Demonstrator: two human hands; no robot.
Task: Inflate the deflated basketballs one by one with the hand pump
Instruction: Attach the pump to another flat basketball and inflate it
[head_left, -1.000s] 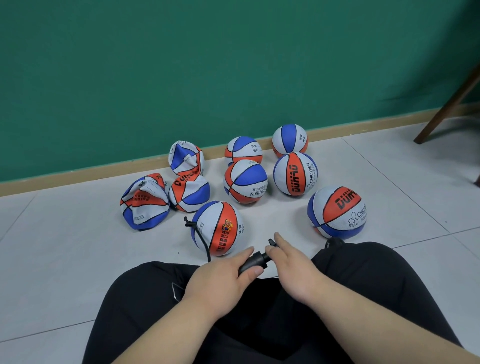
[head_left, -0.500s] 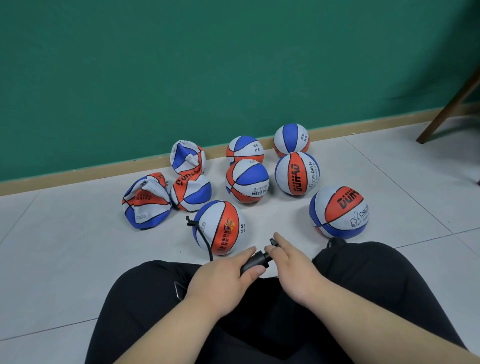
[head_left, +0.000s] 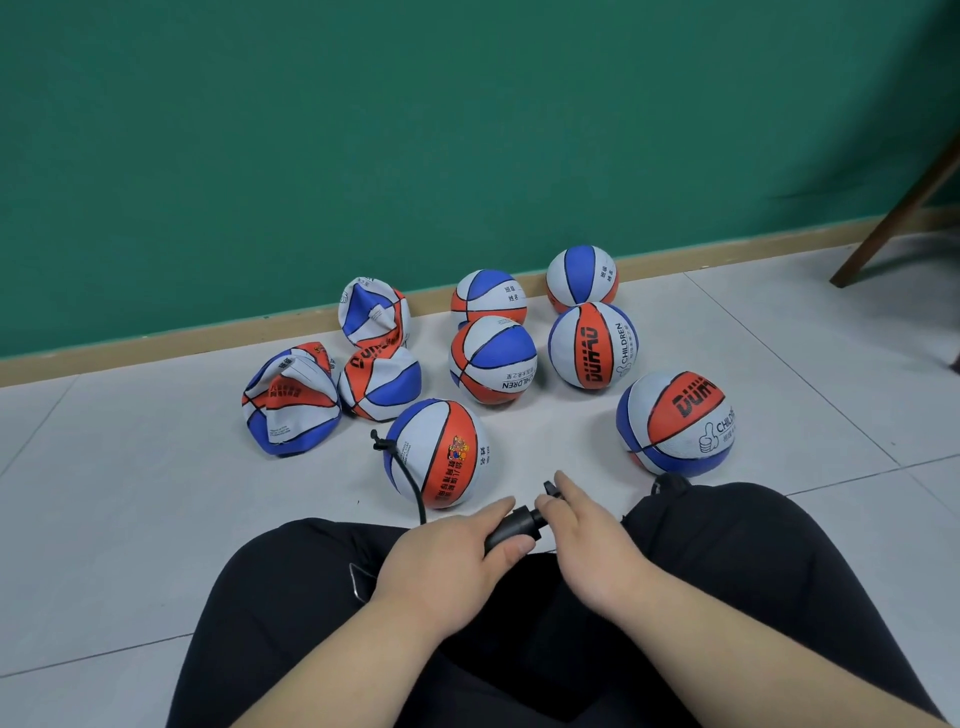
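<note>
Pump (head_left: 513, 526) sits gripped in left fingers (head_left: 506, 546), right fingers (head_left: 574, 491) on its handle

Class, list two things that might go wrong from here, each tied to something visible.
The left hand and right hand are on the pump, none on the hooked-up ball; if it rolls, the hose may pull free.
That ball already looks round, so more strokes might overfill it.

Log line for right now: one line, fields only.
left hand: grips hand pump barrel | right hand: holds pump handle | hose: ends at front basketball | crumpled basketballs: left, untouched
</note>
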